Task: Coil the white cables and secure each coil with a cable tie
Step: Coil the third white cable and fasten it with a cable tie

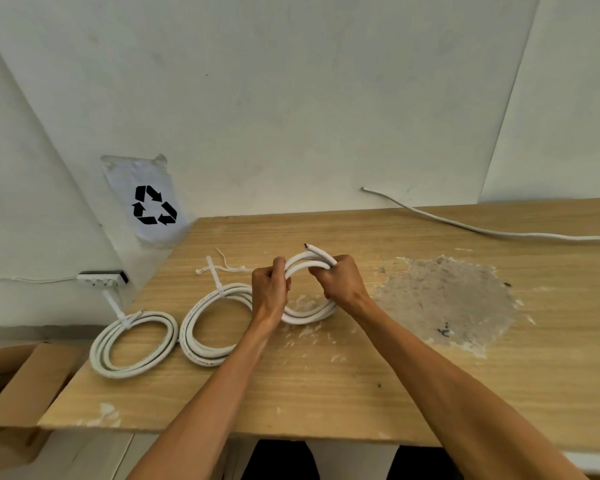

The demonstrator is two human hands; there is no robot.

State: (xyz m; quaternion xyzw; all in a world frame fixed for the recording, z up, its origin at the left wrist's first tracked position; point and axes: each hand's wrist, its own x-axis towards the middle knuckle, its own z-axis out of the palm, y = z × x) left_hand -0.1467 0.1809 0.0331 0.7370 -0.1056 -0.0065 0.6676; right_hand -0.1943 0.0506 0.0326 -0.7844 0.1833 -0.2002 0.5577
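Observation:
Both hands hold one coil of white cable (305,315) upright over the wooden table (326,382). My left hand (269,292) grips its left side and my right hand (340,280) clasps its top right, where a cut end (312,247) sticks out. Two finished coils lie flat to the left: the far-left coil (132,344) and the middle coil (205,327), each bound by a white cable tie (213,273). Loose white ties (229,268) lie behind the hands. A straight white cable (465,225) runs across the table's back right.
A rough patch of peeled surface (444,299) marks the table to the right. A paper with a recycling symbol (153,206) leans on the wall at the left. A cardboard box (14,386) stands below the table's left edge. A white socket strip (101,277) sits near the wall.

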